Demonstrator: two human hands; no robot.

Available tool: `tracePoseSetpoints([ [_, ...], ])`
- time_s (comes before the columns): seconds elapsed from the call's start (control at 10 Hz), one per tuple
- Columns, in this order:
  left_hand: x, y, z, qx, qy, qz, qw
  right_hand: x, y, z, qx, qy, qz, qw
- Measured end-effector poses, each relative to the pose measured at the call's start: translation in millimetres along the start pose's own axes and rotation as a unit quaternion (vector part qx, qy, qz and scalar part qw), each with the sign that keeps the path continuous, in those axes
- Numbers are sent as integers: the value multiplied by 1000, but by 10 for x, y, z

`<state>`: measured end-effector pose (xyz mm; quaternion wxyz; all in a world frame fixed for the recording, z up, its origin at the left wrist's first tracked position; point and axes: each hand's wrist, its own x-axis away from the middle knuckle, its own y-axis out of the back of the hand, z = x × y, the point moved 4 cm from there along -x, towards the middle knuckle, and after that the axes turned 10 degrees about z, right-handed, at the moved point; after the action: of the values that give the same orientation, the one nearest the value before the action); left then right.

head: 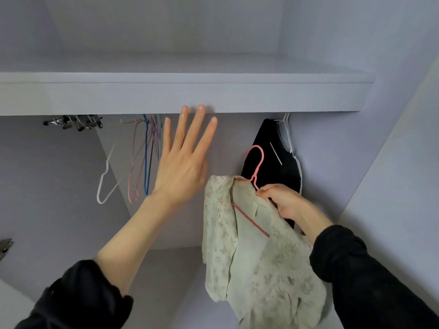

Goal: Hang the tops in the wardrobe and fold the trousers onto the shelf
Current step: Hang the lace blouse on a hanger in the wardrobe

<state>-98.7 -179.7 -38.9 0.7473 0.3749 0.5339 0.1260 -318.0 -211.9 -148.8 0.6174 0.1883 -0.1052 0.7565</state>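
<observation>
A pale green lace top (256, 252) hangs on a pink wire hanger (256, 167), held up inside the wardrobe. My right hand (282, 200) grips the hanger just below its hook, at the top's collar. My left hand (183, 160) is raised with its fingers straight and spread, its fingertips near the underside of the shelf (180, 96), and it holds nothing. A black top (273, 162) hangs on a white hanger (286, 129) at the right, just behind the pink hook. The rail is hidden behind the shelf edge.
Several bare wire hangers (145, 157) in pink, blue and purple hang left of my left hand, with a white one (104, 184) further left. Metal clip hangers (76, 122) bunch at the far left. Wardrobe walls close in on both sides.
</observation>
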Motion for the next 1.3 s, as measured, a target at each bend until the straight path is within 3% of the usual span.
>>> tracePoseSetpoints([
  [0.6,-214,-143,57,-85,19,-18,996,-567,404,826,-226,175,-42,958],
  [0.9,-228,-197,58,-111,21,-37,993,-957,724,1113,-238,204,-97,945],
  [1.1,-230,-217,61,-112,22,-36,993,-1142,916,1128,-163,126,-240,949],
  [1.2,-228,-217,58,-111,24,-35,993,-1204,986,1113,-157,107,-242,952],
  [1.3,-222,-205,54,-112,27,-28,993,-867,903,1137,-161,150,-268,938],
])
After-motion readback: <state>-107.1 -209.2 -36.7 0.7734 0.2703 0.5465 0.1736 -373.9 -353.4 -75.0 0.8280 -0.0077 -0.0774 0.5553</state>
